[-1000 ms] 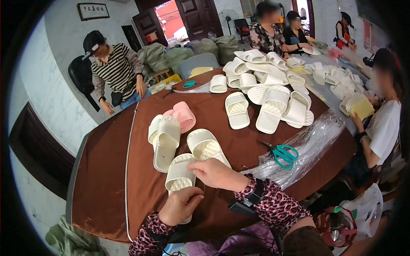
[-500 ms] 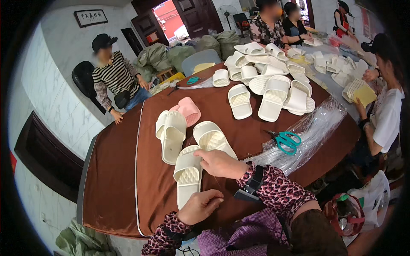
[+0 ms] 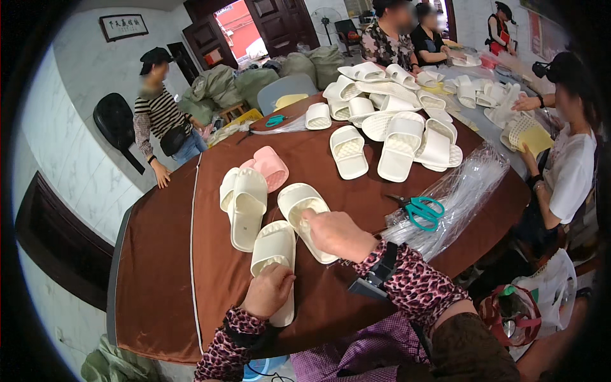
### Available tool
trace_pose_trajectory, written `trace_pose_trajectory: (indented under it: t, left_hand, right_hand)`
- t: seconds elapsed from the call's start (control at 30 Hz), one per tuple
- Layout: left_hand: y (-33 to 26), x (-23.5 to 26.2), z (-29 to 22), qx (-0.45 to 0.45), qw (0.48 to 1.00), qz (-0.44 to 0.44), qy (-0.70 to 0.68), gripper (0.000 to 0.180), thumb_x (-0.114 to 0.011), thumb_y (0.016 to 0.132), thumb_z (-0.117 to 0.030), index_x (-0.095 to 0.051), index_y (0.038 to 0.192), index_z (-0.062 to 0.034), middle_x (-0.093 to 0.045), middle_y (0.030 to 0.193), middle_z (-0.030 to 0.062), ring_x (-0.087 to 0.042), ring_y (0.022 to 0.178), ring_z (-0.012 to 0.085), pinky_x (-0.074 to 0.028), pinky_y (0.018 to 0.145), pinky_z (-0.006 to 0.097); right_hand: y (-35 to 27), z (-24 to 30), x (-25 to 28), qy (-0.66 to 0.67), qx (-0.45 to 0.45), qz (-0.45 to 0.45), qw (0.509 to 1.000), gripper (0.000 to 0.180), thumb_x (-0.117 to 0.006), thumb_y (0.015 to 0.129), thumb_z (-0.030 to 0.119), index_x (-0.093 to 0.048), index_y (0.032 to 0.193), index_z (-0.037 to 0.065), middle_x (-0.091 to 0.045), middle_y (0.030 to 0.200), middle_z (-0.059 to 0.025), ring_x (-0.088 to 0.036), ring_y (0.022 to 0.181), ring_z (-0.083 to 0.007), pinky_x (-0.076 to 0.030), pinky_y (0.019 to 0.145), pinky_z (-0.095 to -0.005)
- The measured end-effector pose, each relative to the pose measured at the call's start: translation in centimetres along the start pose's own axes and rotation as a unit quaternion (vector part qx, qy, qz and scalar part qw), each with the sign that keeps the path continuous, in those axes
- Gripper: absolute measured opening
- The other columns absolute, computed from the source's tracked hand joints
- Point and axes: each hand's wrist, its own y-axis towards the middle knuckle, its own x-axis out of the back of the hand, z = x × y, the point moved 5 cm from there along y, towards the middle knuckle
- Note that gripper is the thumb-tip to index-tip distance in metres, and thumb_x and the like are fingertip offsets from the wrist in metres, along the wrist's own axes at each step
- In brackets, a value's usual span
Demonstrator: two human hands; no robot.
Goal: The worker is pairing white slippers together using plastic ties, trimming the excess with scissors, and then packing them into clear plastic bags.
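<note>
Two cream slippers lie side by side on the brown cloth in front of me. My left hand (image 3: 270, 293) is closed on the nearer slipper (image 3: 275, 245), its fingertips at the opening under the strap. My right hand (image 3: 337, 234) is at the slipper to the right (image 3: 299, 196), thumb and fingers pinched at the strap's edge and partly inside; the fingertips are partly hidden. Just to the left lies another pair of cream slippers (image 3: 247, 219), one partly over the other. A pink slipper (image 3: 270, 167) touches that pair on its far side.
A heap of cream slippers (image 3: 400, 143) covers the table's far side. Teal-handled scissors (image 3: 425, 213) lie on clear plastic strips (image 3: 461, 204) to the right. Smaller teal scissors (image 3: 275, 121) lie farther back. A person (image 3: 167, 121) stands at the left edge; others sit on the right.
My left hand has moved forward onto the nearer slipper. My right hand has left that slipper's strap for the slipper to the right. The person at the left has risen.
</note>
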Motion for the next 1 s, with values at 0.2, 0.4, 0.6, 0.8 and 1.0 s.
trace_pose_trajectory:
  t: [0.2,0.4,0.6,0.8,1.0]
  left_hand:
    - [1.6,0.1,1.1,-0.072,0.997,-0.021,0.010,0.008,-0.061,0.081,-0.008,-0.057,0.085,-0.0023,-0.059,0.082,0.0151,-0.059,0.079,0.0361,-0.048,0.068,0.044]
    - [2.1,-0.6,4.1,0.003,0.993,0.024,-0.116,0.009,-0.058,0.084,-0.006,-0.056,0.088,0.0013,-0.059,0.079,0.0195,-0.058,0.077,0.0388,-0.047,0.068,0.041]
    - [1.5,-1.2,5.6,0.002,0.990,0.032,-0.137,0.008,-0.059,0.083,-0.002,-0.056,0.090,0.0002,-0.059,0.081,0.0170,-0.058,0.077,0.0349,-0.047,0.069,0.039]
    - [1.1,-1.4,5.6,-0.014,0.989,0.004,-0.150,0.007,-0.059,0.082,-0.001,-0.055,0.088,-0.0002,-0.060,0.080,0.0162,-0.058,0.076,0.0350,-0.046,0.067,0.040]
    - [1.4,-1.2,5.1,-0.012,0.988,-0.033,-0.149,0.006,-0.059,0.082,-0.002,-0.056,0.086,0.0005,-0.062,0.081,0.0174,-0.059,0.076,0.0368,-0.046,0.067,0.041]
  right_hand:
    - [0.8,-2.5,1.0,-0.052,-0.018,-0.044,0.998,0.014,-0.050,0.081,0.008,-0.051,0.093,0.001,-0.062,0.068,-0.0195,-0.062,0.066,-0.0374,-0.049,0.056,-0.0481]
    - [0.9,-2.6,1.7,-0.110,-0.039,-0.004,0.993,0.012,-0.052,0.081,0.008,-0.051,0.091,0.000,-0.060,0.069,-0.0192,-0.061,0.071,-0.0385,-0.048,0.062,-0.0476]
    - [0.3,-1.4,2.2,-0.045,-0.022,0.048,0.998,0.016,-0.052,0.080,0.008,-0.056,0.093,0.000,-0.062,0.076,-0.0216,-0.061,0.077,-0.0395,-0.047,0.069,-0.0482]
    - [0.4,-1.5,0.6,-0.096,-0.056,0.084,0.990,0.019,-0.053,0.084,0.010,-0.055,0.102,0.003,-0.063,0.082,-0.0219,-0.060,0.081,-0.0398,-0.047,0.072,-0.0473]
    - [0.9,-2.8,-1.3,-0.045,-0.063,0.052,0.996,0.023,-0.054,0.086,0.013,-0.053,0.106,0.003,-0.062,0.084,-0.0231,-0.060,0.083,-0.0400,-0.047,0.072,-0.0470]
